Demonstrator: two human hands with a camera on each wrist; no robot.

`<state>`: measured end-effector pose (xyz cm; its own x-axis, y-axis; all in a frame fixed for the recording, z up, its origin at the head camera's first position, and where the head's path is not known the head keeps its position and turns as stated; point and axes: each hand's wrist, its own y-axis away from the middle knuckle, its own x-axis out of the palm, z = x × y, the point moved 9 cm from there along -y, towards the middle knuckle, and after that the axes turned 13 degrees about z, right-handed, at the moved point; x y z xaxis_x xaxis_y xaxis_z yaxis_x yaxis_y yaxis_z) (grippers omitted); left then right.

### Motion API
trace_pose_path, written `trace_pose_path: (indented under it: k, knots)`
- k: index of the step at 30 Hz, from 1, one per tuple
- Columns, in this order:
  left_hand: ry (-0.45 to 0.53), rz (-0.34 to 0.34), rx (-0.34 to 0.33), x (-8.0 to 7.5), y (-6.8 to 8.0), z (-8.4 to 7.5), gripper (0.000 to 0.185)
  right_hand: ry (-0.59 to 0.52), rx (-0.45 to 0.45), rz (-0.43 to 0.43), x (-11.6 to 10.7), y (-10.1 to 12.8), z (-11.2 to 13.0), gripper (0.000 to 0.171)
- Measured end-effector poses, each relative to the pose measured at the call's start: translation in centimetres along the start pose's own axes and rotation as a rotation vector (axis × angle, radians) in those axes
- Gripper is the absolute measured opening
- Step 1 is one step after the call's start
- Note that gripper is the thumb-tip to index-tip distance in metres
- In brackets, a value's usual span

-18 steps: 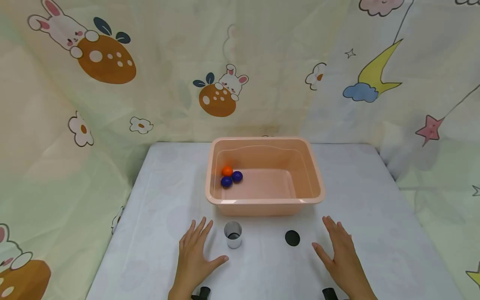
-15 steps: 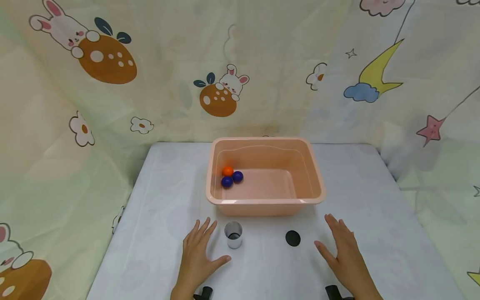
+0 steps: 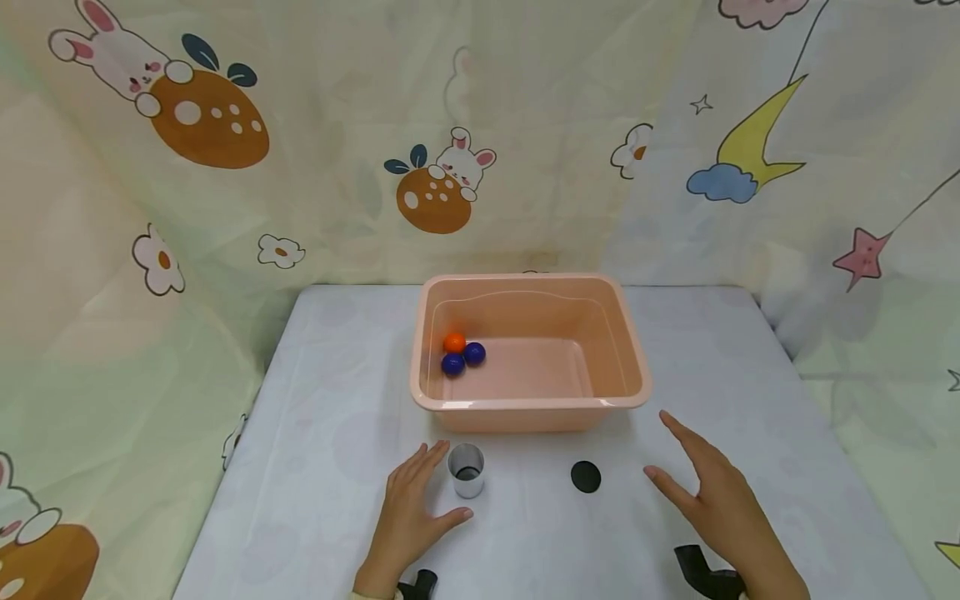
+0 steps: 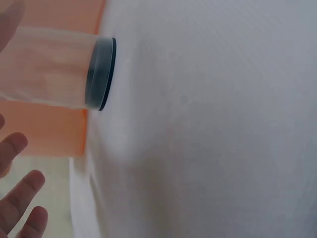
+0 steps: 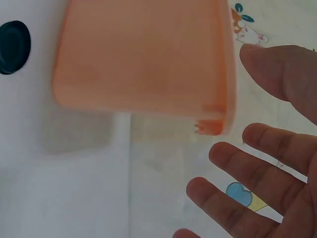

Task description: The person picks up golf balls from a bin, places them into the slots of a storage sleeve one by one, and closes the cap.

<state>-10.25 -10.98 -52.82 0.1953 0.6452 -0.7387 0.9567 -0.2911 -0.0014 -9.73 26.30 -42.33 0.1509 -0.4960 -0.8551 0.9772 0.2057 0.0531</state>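
Note:
A clear cylindrical container [image 3: 467,472] with a dark base stands upright on the table, just right of my left hand [image 3: 411,508]. That hand is spread, thumb apart from the fingers, and does not appear to grip the container. In the left wrist view the container [image 4: 54,68] lies between the thumb and the other fingers [image 4: 22,198]. A round black lid [image 3: 586,477] lies flat on the table to the right of the container. My right hand [image 3: 720,492] hovers farther right with fingers extended, holding nothing; in the right wrist view the lid [image 5: 14,47] is at the left edge.
Behind the container and lid stands a pink plastic basin [image 3: 543,417]. At its left end lie an orange ball [image 3: 454,342] and two dark blue balls [image 3: 453,364]. A white cloth covers the table [image 3: 337,358], with a printed curtain [image 3: 555,167] behind and at the sides.
My left hand has shifted right, closer to the clear container. The right hand has moved right and slightly away from the lid. Container, lid, basin and balls stay put.

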Motion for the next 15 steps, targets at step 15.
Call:
trace_pose_path:
  k: [15]
  knots:
    - [0.056,0.021,0.008,0.8,-0.9,-0.2,0.081,0.026,-0.165,-0.044,-3.6,-2.2,1.8,0.072]
